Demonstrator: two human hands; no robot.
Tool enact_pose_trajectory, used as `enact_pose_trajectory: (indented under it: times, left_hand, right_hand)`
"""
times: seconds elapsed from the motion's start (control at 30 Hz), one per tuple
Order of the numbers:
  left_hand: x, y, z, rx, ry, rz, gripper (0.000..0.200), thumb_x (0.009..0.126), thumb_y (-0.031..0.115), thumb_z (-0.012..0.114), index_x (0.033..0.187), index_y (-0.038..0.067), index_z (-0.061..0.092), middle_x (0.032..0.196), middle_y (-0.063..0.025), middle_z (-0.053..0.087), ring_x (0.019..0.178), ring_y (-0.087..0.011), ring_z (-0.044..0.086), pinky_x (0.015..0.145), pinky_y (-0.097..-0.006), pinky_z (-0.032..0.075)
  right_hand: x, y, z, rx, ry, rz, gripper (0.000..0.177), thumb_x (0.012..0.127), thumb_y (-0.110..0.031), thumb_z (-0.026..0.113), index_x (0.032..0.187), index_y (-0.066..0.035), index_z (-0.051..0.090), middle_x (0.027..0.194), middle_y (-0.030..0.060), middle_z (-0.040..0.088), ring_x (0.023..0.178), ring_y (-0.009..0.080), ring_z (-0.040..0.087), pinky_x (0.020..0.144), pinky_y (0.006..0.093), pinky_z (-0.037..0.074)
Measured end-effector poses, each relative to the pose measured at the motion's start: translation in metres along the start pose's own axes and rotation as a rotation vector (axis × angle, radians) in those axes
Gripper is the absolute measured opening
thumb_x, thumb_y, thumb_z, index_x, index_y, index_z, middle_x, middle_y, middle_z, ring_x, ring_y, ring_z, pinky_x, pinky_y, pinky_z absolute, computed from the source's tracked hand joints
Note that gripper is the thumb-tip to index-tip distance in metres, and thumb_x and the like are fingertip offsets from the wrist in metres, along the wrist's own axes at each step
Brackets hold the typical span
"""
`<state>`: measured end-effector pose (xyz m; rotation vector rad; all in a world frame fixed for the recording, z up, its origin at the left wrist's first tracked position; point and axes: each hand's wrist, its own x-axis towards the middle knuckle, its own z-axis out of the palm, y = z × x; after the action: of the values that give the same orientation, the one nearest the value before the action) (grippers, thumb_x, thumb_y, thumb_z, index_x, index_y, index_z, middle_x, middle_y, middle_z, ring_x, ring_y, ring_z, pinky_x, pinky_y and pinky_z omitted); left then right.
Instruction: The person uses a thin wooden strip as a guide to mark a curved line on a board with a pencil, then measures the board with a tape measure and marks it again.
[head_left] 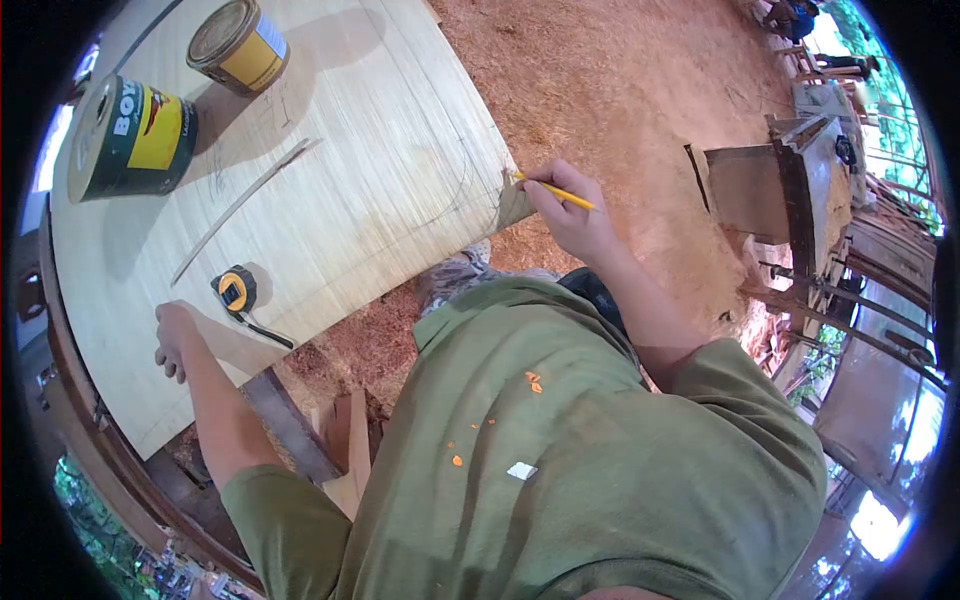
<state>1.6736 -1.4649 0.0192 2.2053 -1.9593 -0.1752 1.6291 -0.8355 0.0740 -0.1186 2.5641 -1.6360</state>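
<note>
My right hand (572, 215) is closed around a yellow pencil (568, 194). The pencil's tip is at the near right corner of a pale wooden panel (370, 170), where curved pencil lines show. On the panel's left part rests my left hand (175, 342), fingers loosely bent and slightly apart, with nothing seen in it. A yellow and black tape measure (236, 291) lies close by, its black strap toward the near edge. Beyond it is a thin, slightly curved wood strip (240, 208).
A large dark green can (135, 138) and a smaller brown and yellow can (240, 48) stand on the panel's far left. Sawdust covers the floor (640, 110). Wooden boards (345, 445) are below the near edge. A brown boxy structure (750, 190) stands right; people are far off.
</note>
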Motion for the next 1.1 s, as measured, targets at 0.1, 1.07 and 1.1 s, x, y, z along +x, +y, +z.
enact_pose_trajectory:
  times: [0.1,1.07,1.1]
  left_hand:
    - [-0.016,0.001,-0.017,0.023,-0.056,0.019,0.078,0.093,0.049,0.036,0.146,-0.007,0.05,0.166,-0.0305,0.014,0.149,-0.0605,0.011,0.119,-0.0698,0.012]
    - [-0.015,0.005,-0.011,0.013,-0.036,-0.021,0.08,0.092,0.049,0.036,0.148,-0.007,0.046,0.166,-0.0288,0.017,0.15,-0.0573,0.011,0.12,-0.0681,0.009]
    - [-0.018,0.006,-0.014,0.014,-0.046,-0.004,0.08,0.092,0.049,0.036,0.149,-0.007,0.046,0.166,-0.0288,0.016,0.151,-0.0572,0.011,0.12,-0.0682,0.009]
  right_hand:
    - [0.007,0.004,0.003,0.034,0.078,-0.032,0.014,0.095,-0.014,0.068,0.101,-0.001,0.07,0.082,0.0065,0.067,0.077,0.0117,0.061,0.067,0.0294,0.05]
    - [0.001,-0.013,-0.003,-0.303,0.055,-0.165,0.014,0.089,-0.013,0.071,0.098,-0.002,0.07,0.085,0.0134,0.069,0.081,0.0314,0.064,0.077,0.0407,0.052]
    - [0.0,-0.013,-0.002,-0.301,0.061,-0.168,0.014,0.089,-0.013,0.071,0.098,-0.002,0.07,0.085,0.0134,0.069,0.081,0.0314,0.064,0.077,0.0407,0.052]
